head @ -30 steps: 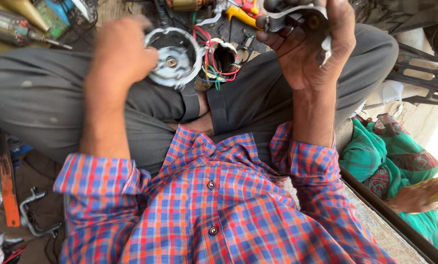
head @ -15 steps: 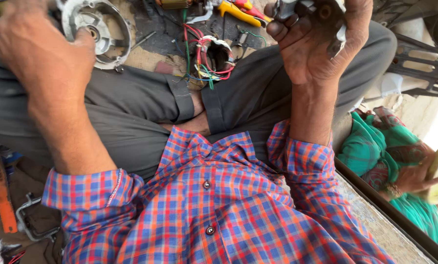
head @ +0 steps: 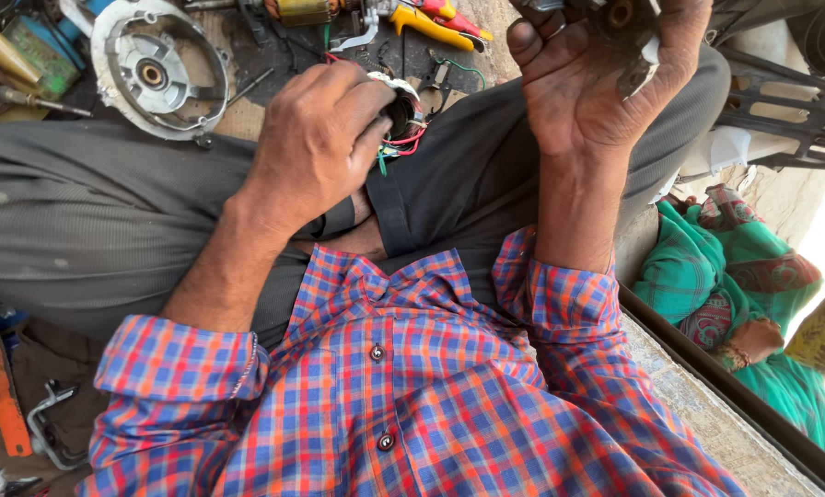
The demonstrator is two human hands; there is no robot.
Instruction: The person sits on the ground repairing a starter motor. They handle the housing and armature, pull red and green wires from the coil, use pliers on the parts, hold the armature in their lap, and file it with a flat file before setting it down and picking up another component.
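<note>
Between your knees, your left hand (head: pixel 316 138) closes over a wound coil part with red, green and white wires (head: pixel 401 124); the fingers curl around it from above, so most of it is hidden and only the wire loops and a pale rim show past your knuckles. It rests on the ground against your grey trousers (head: pixel 109 221). Your right hand (head: pixel 606 78) is raised near the top edge, wrapped tight on a dark metal motor part (head: pixel 626 28) with a jagged pale piece poking out by the palm; what exactly it is cannot be made out, as the view cuts it off.

Judging by this, you are at the point of taking hold of the coil while the other piece waits in the air. Lifting it calls for a firm pinch under the rim, keeping the loose wires from snagging.

Beyond the left hand lies a round silver end cover (head: pixel 159 69), open side up like a shallow dish, holding only its own central bearing seat. Yellow-handled pliers (head: pixel 431 23) and a copper-wound armature (head: pixel 302 11) lie farther out. A person in green cloth (head: pixel 735 285) sits off to your right.
</note>
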